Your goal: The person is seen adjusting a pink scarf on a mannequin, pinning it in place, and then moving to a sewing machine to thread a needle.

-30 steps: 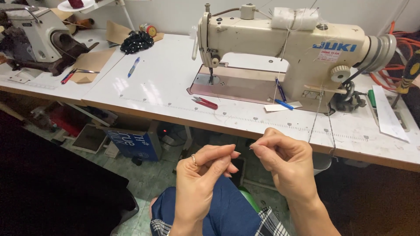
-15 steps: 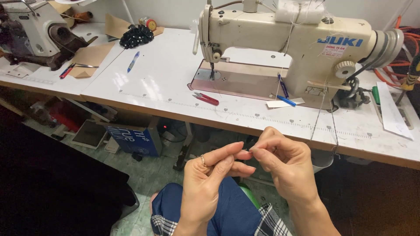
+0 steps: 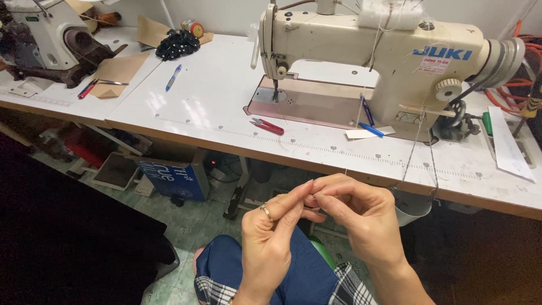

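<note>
White tabletop spans the view, and below its front edge, over the person's lap, a thin thread runs down from the cream sewing machine to the two hands. Both hands meet there, fingertips touching: the left hand, with a ring on one finger, pinches its thumb and forefinger together, and the right hand pinches against them, closed on the thread end, which is too fine to make out between the fingers. Just behind, on the table near the machine's needle, lie red-handled snips, with a blue pen on a white paper slip further right. Well apart to the left lie another blue pen, a black spotted fabric bundle and a second, darker machine.
</note>
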